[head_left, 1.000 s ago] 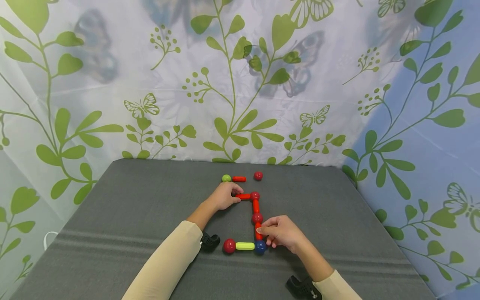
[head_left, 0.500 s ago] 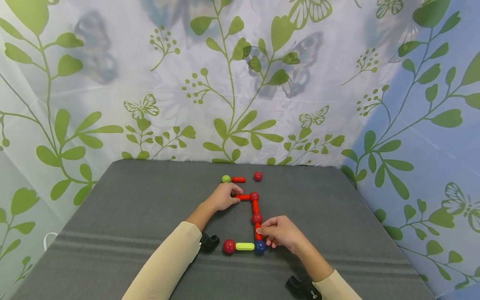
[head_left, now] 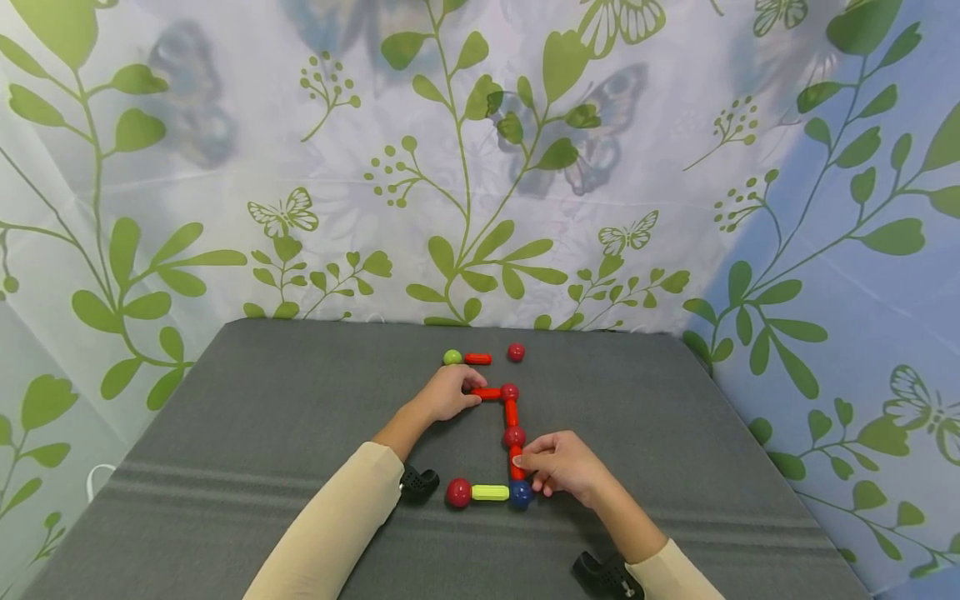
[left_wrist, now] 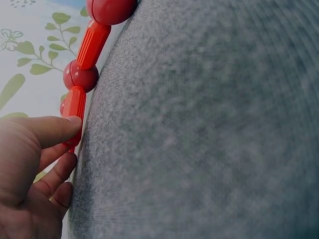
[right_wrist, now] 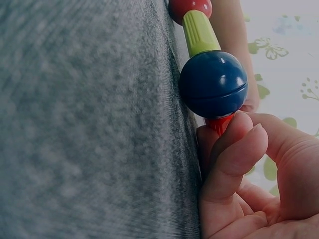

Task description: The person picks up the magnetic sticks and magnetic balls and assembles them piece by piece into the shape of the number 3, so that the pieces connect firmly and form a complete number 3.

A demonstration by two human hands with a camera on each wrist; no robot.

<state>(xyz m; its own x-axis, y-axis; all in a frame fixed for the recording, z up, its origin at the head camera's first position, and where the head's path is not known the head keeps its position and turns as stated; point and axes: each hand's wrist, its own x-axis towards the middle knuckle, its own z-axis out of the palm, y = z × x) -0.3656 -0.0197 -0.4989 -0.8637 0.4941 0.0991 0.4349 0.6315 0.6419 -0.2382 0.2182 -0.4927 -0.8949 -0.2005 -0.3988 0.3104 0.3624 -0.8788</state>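
A chain of plastic rods and balls lies on the grey table. My left hand (head_left: 447,392) pinches the red rod (left_wrist: 75,102) at its far end between thumb and fingers. That rod joins a red ball (head_left: 509,392), from which another red rod (head_left: 512,412) runs to a second red ball (head_left: 514,437). Below it, my right hand (head_left: 567,467) pinches a third red rod (head_left: 518,474), partly hidden by the fingers. This rod meets a blue ball (right_wrist: 213,83). From the blue ball a yellow-green rod (head_left: 490,492) leads left to another red ball (head_left: 459,492).
Beyond the left hand lie a green ball (head_left: 452,357), a loose-looking red rod (head_left: 477,359) beside it and a separate red ball (head_left: 516,352). A leaf-patterned curtain (head_left: 337,167) hangs behind the grey table (head_left: 300,375).
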